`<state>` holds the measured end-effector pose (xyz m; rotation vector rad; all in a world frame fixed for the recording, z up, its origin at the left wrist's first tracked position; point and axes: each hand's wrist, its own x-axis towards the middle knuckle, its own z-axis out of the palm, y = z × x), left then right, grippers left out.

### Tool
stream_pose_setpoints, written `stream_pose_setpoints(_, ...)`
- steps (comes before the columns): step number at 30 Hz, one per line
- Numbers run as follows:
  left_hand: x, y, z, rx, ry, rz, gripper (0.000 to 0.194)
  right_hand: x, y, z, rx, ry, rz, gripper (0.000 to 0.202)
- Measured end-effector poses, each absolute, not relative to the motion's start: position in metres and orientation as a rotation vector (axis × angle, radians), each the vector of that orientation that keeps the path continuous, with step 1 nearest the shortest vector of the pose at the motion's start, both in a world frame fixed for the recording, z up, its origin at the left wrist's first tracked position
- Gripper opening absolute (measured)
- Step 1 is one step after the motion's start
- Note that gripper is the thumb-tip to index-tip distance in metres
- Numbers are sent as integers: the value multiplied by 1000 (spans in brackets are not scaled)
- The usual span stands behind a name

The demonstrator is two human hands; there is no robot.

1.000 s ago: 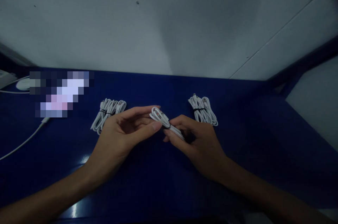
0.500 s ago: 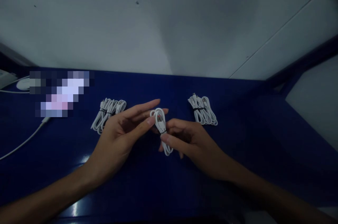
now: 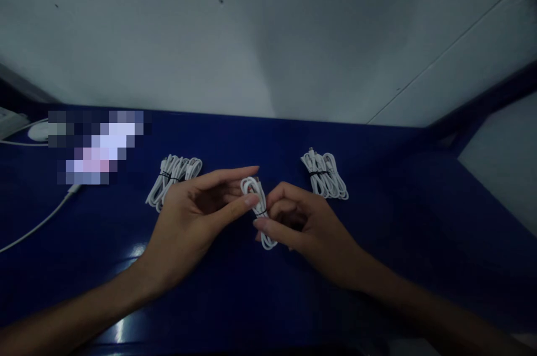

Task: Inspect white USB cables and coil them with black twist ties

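A white charging cable point(image 3: 251, 187), coiled and bound at its middle with a thin black tie, is held between my two hands above the blue table. My left hand point(image 3: 201, 205) is closed on the coil's upper part, its thumb on the near face and its fingers behind. Thumb and fingers of my right hand point(image 3: 297, 213) pinch the coil below, close to the tie. Beyond my left hand lies a row of similar coiled cables point(image 3: 172, 174), partly hidden by that hand. More coiled cables point(image 3: 325, 174) lie side by side past my right hand.
A blurred-out bright object point(image 3: 104, 146) lies at the left of the blue table point(image 3: 235, 300), with a white cord point(image 3: 46, 227) running from it. A white rounded item point(image 3: 37, 131) is near the left edge. A pale wall point(image 3: 188, 54) rises behind the table.
The held cable has turned a little in my hands, so its metal plug shows less. My left thumb has slid closer to the tie. The coils on the table stay put.
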<state>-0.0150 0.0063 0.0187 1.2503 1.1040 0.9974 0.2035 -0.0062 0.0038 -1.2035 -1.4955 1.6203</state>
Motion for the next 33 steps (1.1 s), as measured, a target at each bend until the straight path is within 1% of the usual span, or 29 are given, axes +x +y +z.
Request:
stream_pose_setpoints(5, -15, 6, 19, 1217, 1088, 977, 40, 204, -4, 3, -1183, -1505, 1656, 21)
stream_pose_setpoints(16, -14, 5, 20, 1203, 1027, 976, 36, 204, -4, 2, -1147, -1583, 1615, 24)
stream_pose_setpoints(23, -14, 10, 17, 1156, 1033, 932, 38, 205, -6, 2, -1087, -1580, 1624, 23)
stream_pose_setpoints(28, -14, 11, 15, 1104, 963, 893, 32, 205, -5, 1, -1075, -1557, 1649, 15)
stream_pose_setpoints(33, -14, 12, 14, 1120, 983, 915, 34, 205, -6, -1, -1078, -1554, 1634, 13)
